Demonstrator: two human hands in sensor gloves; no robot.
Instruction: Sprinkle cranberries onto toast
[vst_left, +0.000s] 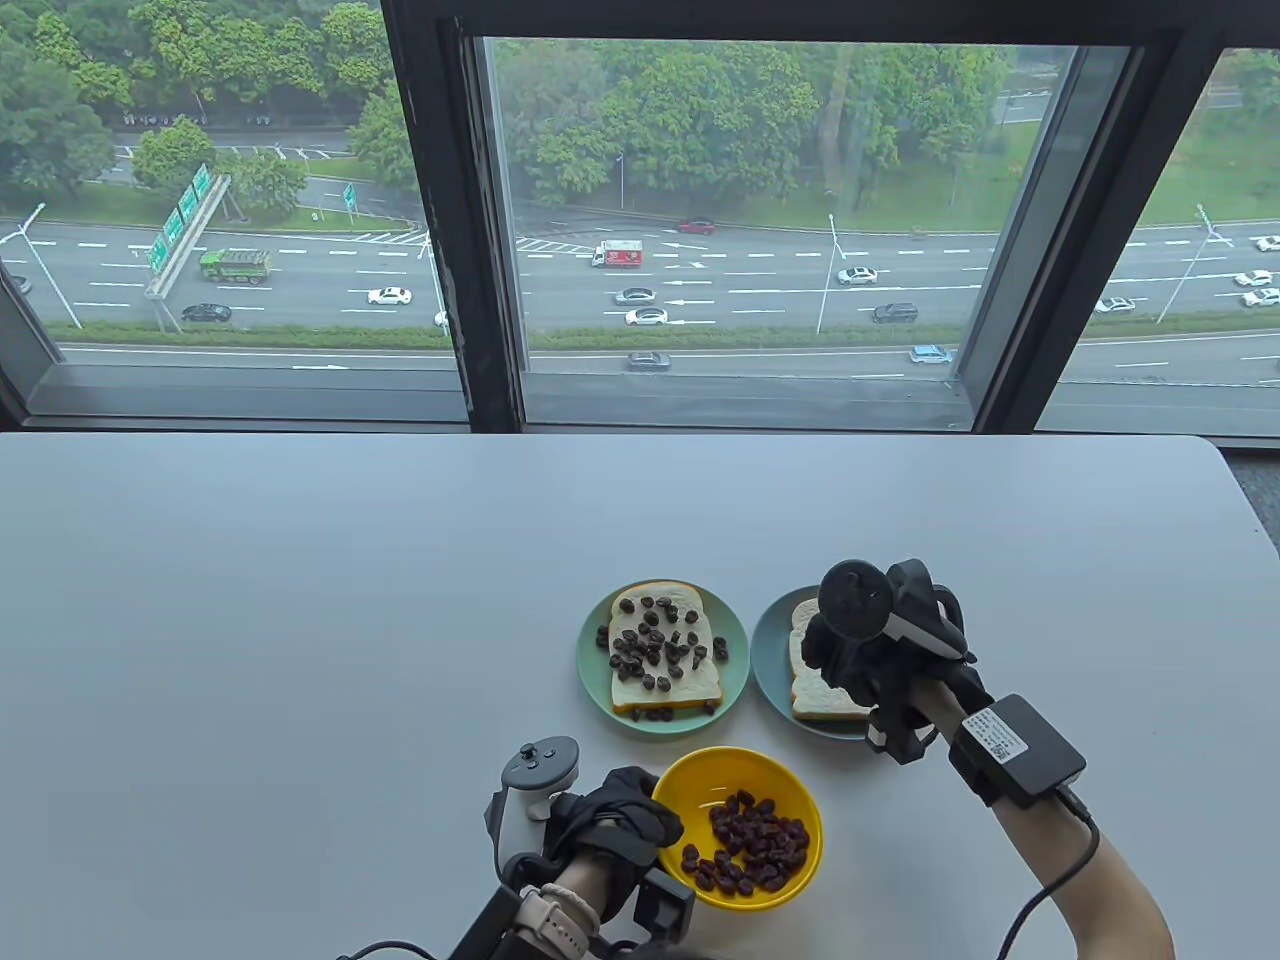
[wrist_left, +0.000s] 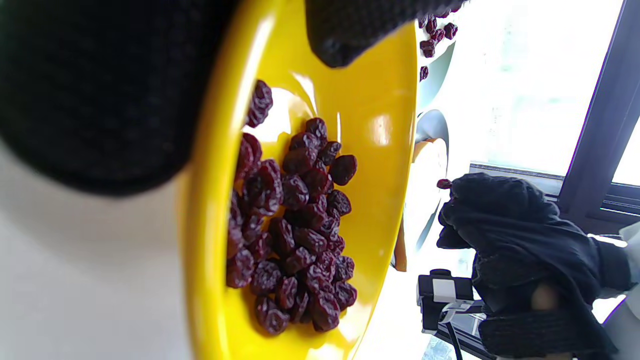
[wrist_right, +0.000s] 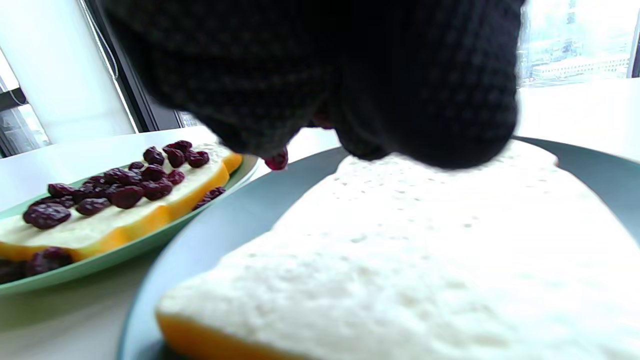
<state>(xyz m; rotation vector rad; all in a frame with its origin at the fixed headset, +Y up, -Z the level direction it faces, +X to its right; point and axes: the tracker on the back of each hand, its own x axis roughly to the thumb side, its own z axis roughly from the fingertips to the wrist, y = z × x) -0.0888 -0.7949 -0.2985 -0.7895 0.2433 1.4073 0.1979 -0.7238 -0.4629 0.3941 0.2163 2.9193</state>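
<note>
My right hand (vst_left: 868, 655) hangs low over the plain slice of toast (wrist_right: 410, 250), fingers (wrist_right: 425, 100) bunched together and pointing down, pinching cranberries; one dark red cranberry (wrist_right: 276, 160) shows at the fingertips, just above the bread and not touching it. That toast is bare on top, white crumb with an orange-brown crust, and it lies on the blue-grey plate (vst_left: 770, 660), which stands near the bench's near edge, toward the right.

My left hand (vst_left: 615, 825) rests at the near edge of the bench, its fingers (wrist_left: 345, 30) curled over the left rim of the yellow bowl (vst_left: 790, 790), gripping it. In the left wrist view the glove lies against the outside wall of the bowl and a fingertip laps over the rim. The bowl holds a loose heap of dried cranberries (vst_left: 750, 845), gathered mostly in the middle and toward its near side.

Just beyond the bowl, and beside the blue-grey plate on its left, stands a green plate (vst_left: 590, 680) with a second slice of toast (vst_left: 665, 650). Cranberries are strewn across most of that slice, and a few lie off the bread on the plate at its left, right and near sides. The two plates sit close together, rims nearly touching.

The bench (vst_left: 300, 620) is pale grey, and its far edge runs along a window (vst_left: 720, 200) looking down on a road.
</note>
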